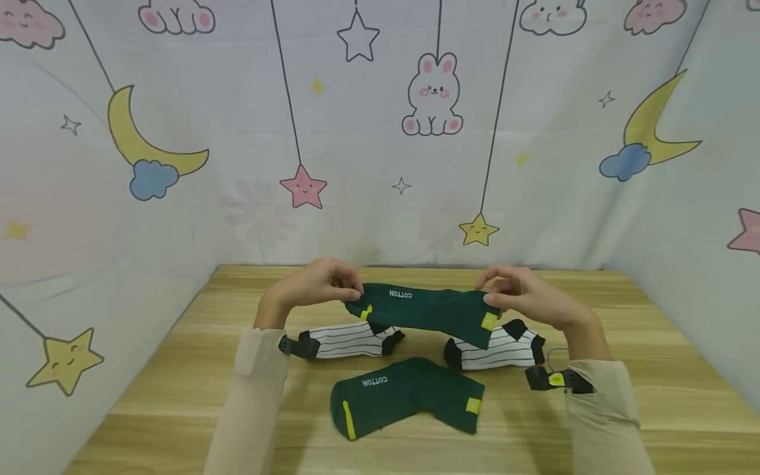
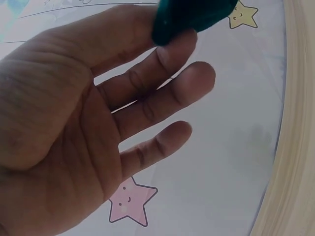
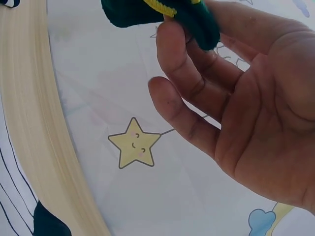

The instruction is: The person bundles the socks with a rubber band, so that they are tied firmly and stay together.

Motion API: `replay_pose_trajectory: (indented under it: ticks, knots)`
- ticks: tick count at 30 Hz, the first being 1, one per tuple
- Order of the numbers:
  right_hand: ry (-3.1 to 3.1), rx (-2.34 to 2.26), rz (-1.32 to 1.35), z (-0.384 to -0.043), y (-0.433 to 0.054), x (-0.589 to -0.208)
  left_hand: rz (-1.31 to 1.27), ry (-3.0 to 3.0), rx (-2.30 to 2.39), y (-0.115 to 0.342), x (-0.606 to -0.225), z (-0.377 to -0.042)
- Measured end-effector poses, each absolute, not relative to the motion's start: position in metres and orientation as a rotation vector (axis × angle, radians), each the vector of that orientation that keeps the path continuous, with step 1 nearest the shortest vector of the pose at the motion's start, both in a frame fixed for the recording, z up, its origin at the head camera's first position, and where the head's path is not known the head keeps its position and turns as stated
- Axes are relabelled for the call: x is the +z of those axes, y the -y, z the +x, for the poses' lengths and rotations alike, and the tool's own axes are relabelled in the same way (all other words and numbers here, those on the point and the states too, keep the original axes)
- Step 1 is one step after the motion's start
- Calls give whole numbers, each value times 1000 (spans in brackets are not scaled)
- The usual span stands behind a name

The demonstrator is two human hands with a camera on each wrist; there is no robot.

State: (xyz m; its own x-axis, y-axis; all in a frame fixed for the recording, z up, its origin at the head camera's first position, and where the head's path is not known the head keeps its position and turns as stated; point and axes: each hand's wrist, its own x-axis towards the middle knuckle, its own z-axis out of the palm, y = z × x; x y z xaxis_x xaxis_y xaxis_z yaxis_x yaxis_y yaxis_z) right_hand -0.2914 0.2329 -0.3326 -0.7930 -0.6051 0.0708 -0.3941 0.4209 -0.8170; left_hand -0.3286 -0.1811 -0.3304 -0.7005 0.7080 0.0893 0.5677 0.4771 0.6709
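Note:
A dark green sock [image 1: 427, 309] with "COTTON" lettering and yellow marks is stretched sideways in the air between both hands. My left hand [image 1: 323, 282] pinches its toe end between thumb and fingers; in the left wrist view the other fingers extend loosely below the green fabric [image 2: 194, 17]. At the cuff end, by a yellow patch, my right hand [image 1: 528, 297] pinches the sock, and the right wrist view shows the cuff [image 3: 199, 27] between thumb and fingers. A matching green sock [image 1: 404, 399] lies flat on the table, nearer to me.
Two white striped socks with black heels and toes lie on the wooden table [image 1: 594, 297], one striped sock [image 1: 350, 341] at left and another striped sock [image 1: 501, 348] at right, partly behind the raised sock. A patterned curtain [image 1: 368, 132] encloses the table's back and sides.

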Motion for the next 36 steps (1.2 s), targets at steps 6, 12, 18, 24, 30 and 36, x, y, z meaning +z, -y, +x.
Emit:
replay_pose_trajectory:
  ticks: [6,12,18,24,30,36]
  knots:
    - [-2410,-1274,-917,-288,-237,-332,1096,-2463,1030,180,-326,-326]
    - [-2352,-1209,-964,-286,-238,-331,1119,-2414,1036,182,-320,-320]
    - [-2312,-1184,-977,-283,-237,-328,1136,-2352,1032,183,-315,-316]
    - [-2258,-1148,-1036,-280,-237,-324,1129,-2305,1010,183,-309,-311]
    - [-2199,-1107,-1069,-279,-237,-321,1132,-2252,984,182,-305,-307]
    - [-2136,-1091,-1080,-278,-235,-321,1102,-2208,958,182,-306,-305]
